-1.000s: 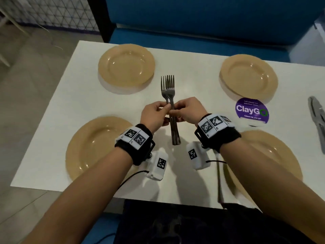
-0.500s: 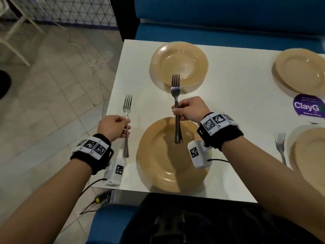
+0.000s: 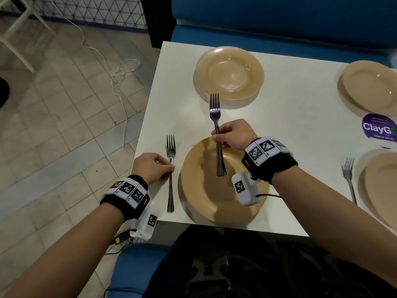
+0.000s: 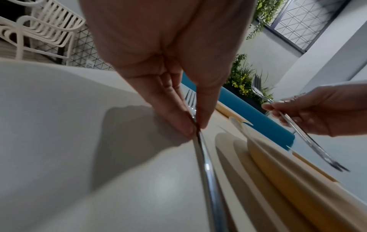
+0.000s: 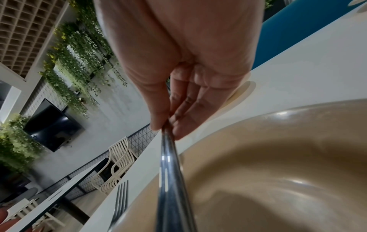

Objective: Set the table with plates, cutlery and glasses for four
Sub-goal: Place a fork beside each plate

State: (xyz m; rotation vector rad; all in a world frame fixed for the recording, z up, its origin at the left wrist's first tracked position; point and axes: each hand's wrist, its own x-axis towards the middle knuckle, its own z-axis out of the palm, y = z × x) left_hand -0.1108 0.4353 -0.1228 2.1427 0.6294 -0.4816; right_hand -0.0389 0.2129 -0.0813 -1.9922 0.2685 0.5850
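So the left hand (image 3: 153,167) has a fork (image 3: 170,168) pinched by the handle between thumb and fingertips, right at the left side of the near plate (image 3: 199,190). The fork is lying along the white table (image 3: 290,130), prongs pointing away from the person, just beside the plate rim but not touching it as far as I can see. From the left wrist camera the pinch looks tight and narrow, fingertips (image 4: 184,127) pressed together on the thin metal handle, down close to the tabletop.

The right hand (image 3: 233,135) is holding forks (image 3: 217,134) up over the far edge of that same plate, fingers curled round the handles. At the bottom it looks like more than one handle stacked together, probably two, hard to be sure. The prongs stick out past the hand toward the far plate (image 3: 229,73), and they're clearly off the table.

Another fork (image 3: 349,179) already sits on the table to the left of a third plate (image 3: 382,186) at the right edge of the head view. A fourth plate (image 3: 369,84) is at the far right, with a purple round sticker (image 3: 379,127) on the table just near it. Blue bench seat (image 3: 279,20) runs along the far side, tiled floor (image 3: 53,125) with a white cable (image 3: 120,82) on the left.
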